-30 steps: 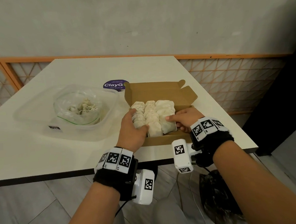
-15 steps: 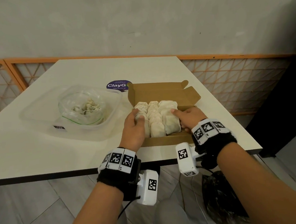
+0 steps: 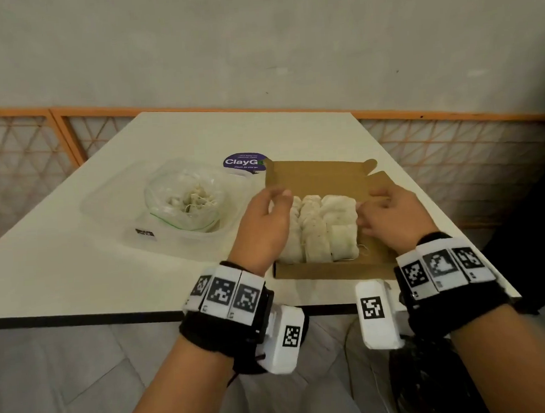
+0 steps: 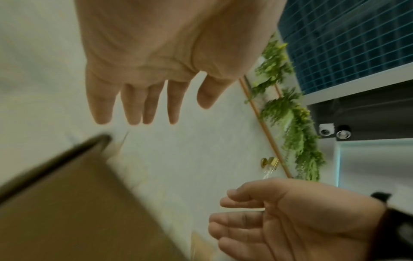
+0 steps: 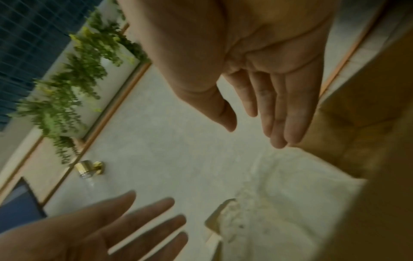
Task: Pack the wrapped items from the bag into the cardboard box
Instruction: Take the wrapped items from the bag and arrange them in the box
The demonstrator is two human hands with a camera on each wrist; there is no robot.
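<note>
Wrapped items (image 3: 322, 225) lie lengthwise front-to-back in the cardboard box (image 3: 327, 270).

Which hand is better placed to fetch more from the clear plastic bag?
Probably the left hand: it is empty and on the side of the brown cardboard box nearest the clear plastic bag; the right hand would have to cross over.

- The head view looks forward and down from above at the white table (image 3: 75, 268) and the open brown cardboard box (image 3: 314, 177).
- Each wrist view looks along its palm, very near, tilted upward.
- All three views share the box and both hands.
</note>
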